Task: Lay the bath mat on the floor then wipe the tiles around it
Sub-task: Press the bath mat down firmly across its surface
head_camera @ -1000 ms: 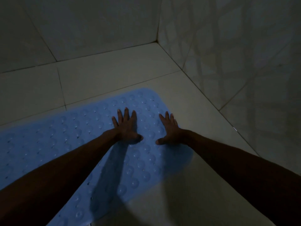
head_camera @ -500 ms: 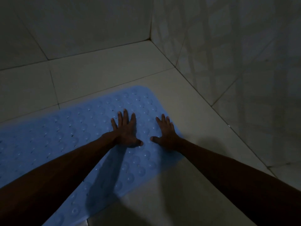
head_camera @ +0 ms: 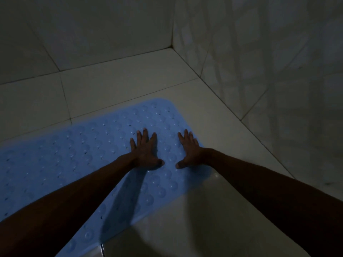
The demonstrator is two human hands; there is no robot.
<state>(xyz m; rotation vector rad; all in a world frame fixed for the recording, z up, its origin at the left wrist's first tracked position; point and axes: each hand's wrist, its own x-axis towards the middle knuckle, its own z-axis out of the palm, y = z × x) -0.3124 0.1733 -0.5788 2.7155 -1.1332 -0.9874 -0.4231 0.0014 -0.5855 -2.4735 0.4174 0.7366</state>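
Two flat hands [head_camera: 146,153] on bath mat [head_camera: 74,154]

The mat [head_camera: 78,164] was pale blue, rectangular with rounded corners, and covered in rows of round bumps and small holes. It lay flat on the pale floor tiles [head_camera: 118,86], running from the left edge toward the wall corner. Its right end stopped short of the right wall, with bare tile on the far, near and right sides.
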